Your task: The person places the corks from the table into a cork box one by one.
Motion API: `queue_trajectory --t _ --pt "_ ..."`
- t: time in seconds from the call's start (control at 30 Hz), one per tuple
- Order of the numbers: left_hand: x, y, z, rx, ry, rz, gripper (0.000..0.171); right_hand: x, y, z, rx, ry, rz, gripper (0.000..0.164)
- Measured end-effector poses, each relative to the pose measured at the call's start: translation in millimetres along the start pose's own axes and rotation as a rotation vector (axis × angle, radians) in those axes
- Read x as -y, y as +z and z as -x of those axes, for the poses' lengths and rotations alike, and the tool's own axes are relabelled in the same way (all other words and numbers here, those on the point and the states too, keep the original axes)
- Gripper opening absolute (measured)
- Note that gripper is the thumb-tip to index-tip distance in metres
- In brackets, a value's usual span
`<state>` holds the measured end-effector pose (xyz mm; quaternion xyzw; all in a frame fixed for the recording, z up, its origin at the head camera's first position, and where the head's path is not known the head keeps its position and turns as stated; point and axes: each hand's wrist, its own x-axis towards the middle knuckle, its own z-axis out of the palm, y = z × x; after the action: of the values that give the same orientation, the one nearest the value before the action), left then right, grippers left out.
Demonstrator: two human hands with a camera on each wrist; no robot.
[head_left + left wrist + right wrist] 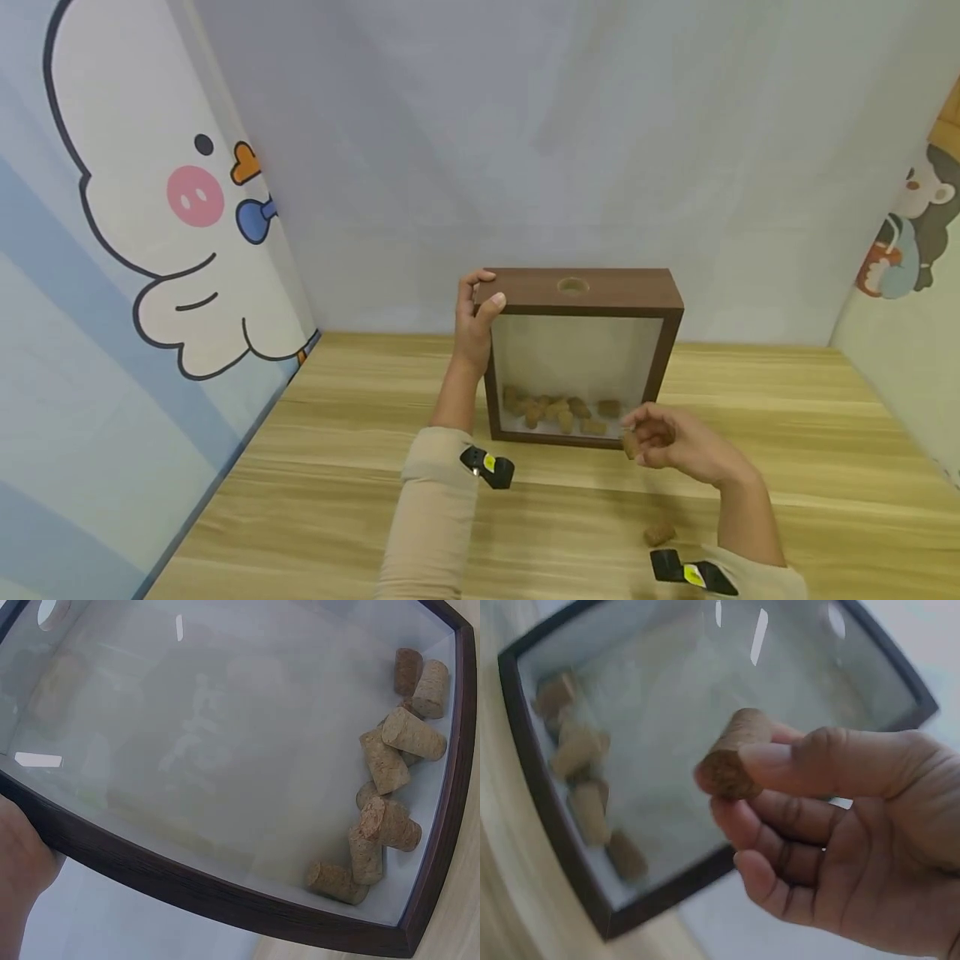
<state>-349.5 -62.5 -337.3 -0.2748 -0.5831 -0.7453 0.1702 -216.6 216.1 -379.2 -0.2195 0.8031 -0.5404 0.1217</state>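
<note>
A dark brown shadow box (517, 290) with a clear front stands upright on the wooden table, a round hole (573, 286) in its top. Several corks (386, 761) lie in a heap along its bottom inside. My left hand (474, 325) grips the box's upper left corner, thumb in front and fingers over the top. Between thumb and fingers, my right hand (686, 442) pinches a cork (739, 746) in front of the box's lower right corner, outside the glass. Another cork (660, 533) lies on the table below the right hand.
The wood-grain table (337, 467) runs back to a pale curtain (487, 150) behind the box. A cartoon-printed panel (112, 333) rises on the left, and another printed panel (900, 333) on the right.
</note>
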Motion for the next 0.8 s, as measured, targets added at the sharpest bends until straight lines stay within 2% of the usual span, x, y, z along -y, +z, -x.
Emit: queue_trajectory --t 0.2,0.33,0.4,0.57,0.67,0.8 --pt "0.7 -1.4 1.2 0.007 0.016 0.009 0.050 34.0 12.5 -28.5 -0.055 -0.149 0.121 0.038" --pt "0.1 -1.1 1.7 0.001 0.013 0.007 0.050 59.3 15.8 -39.9 -0.163 -0.242 0.241 0.033" --pt "-0.6 -0.7 1.7 0.004 0.005 -0.002 0.051 71.4 16.3 -44.5 -0.221 -0.299 0.267 0.033" --pt "-0.5 -1.7 0.8 -0.009 -0.011 -0.023 0.052 97.1 16.9 -57.8 -0.335 -0.418 0.240 0.036" --pt "0.1 -1.9 0.4 -0.016 -0.004 0.000 0.043 110.1 15.3 -66.0 -0.410 -0.477 0.214 0.038" --pt "1.6 0.5 1.0 -0.003 0.003 0.008 0.042 122.7 7.0 -77.5 -0.526 -0.517 0.241 0.039"
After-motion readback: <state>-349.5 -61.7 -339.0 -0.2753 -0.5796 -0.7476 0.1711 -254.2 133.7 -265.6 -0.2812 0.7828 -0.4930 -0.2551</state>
